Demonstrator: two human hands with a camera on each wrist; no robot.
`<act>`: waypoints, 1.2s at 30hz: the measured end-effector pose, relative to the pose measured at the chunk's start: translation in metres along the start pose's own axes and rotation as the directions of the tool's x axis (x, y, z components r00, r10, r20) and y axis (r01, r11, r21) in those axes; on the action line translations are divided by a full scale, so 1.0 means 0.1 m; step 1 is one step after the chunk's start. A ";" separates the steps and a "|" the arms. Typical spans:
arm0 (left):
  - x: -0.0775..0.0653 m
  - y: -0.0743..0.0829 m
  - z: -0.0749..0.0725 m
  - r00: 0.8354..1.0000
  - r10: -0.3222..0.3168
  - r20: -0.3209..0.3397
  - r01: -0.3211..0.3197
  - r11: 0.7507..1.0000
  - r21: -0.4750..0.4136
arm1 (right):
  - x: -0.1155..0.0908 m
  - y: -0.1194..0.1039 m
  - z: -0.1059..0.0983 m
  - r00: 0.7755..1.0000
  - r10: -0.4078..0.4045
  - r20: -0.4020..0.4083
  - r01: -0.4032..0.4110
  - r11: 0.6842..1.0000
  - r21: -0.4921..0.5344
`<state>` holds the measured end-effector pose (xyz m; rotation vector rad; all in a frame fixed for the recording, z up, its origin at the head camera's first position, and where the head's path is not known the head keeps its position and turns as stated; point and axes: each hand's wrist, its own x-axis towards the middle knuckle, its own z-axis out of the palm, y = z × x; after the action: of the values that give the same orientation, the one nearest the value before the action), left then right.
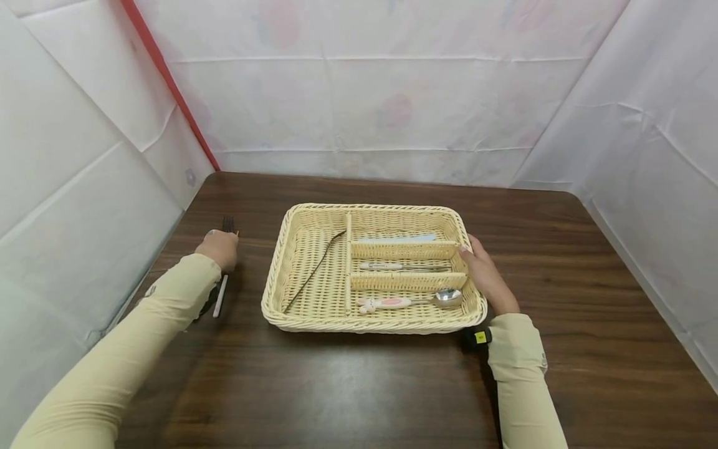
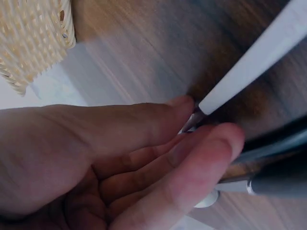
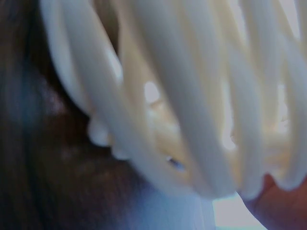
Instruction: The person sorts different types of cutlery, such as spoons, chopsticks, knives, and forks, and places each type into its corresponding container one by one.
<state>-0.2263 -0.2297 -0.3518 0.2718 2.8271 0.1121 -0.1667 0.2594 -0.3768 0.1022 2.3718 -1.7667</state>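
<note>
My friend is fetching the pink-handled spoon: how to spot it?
On the table, find the basket. Of three narrow compartments on its right, the spoon lies in the nearest. A pink-and-white handle sets it apart from the white-handled utensil behind.

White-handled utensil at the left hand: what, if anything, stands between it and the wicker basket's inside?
Only the raised left wall of the wicker basket; the tabletop between it and the white-handled utensil shows nothing else.

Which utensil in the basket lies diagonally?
The dark, thin utensil in the wide left compartment; the spoon and other cutlery in the narrow compartments lie lengthwise along theirs.
</note>
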 end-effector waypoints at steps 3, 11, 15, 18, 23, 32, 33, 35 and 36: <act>0.03 -0.01 0.04 0.999 -0.024 -0.028 0.024 0.999 -0.029 | 0.00 0.01 0.01 1.000 0.001 -0.002 -0.001 1.000 -0.011; 0.06 -0.05 0.07 0.996 -0.054 -0.076 0.048 0.995 -0.087 | 0.00 0.00 0.01 1.000 -0.013 0.002 0.013 1.000 0.004; 0.01 -0.02 0.00 0.996 -0.049 -0.079 0.039 0.992 -0.124 | 0.00 0.00 0.02 1.000 -0.012 0.003 0.012 1.000 -0.005; -0.05 0.08 -0.13 0.993 -0.048 -0.111 0.030 0.988 -0.151 | 0.00 0.00 0.01 1.000 -0.015 0.002 0.015 1.000 -0.016; -0.08 0.34 -0.39 0.980 0.004 -0.198 -0.034 0.988 -0.148 | 0.01 0.00 -0.02 1.000 -0.030 -0.005 0.030 0.999 -0.018; -0.04 1.02 -0.64 0.951 0.218 -0.218 -0.245 0.964 -0.105 | 0.02 0.02 -0.02 1.000 -0.022 -0.001 0.022 1.000 -0.003; -0.04 1.08 -0.65 0.947 0.239 -0.216 -0.266 0.958 -0.103 | 0.02 0.02 -0.02 1.000 -0.020 -0.002 0.020 1.000 0.000; -0.02 1.20 -0.66 0.933 0.284 -0.219 -0.309 0.947 -0.087 | 0.02 0.02 -0.01 1.000 -0.022 -0.001 0.022 1.000 0.006; -0.01 1.26 -0.65 0.927 0.304 -0.220 -0.327 0.942 -0.074 | 0.02 0.02 0.00 1.000 -0.022 0.000 0.022 1.000 0.005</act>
<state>-0.2226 -0.1101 -0.2760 0.7298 2.9410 0.3847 -0.1678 0.2599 -0.3790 0.0769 2.3783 -1.7823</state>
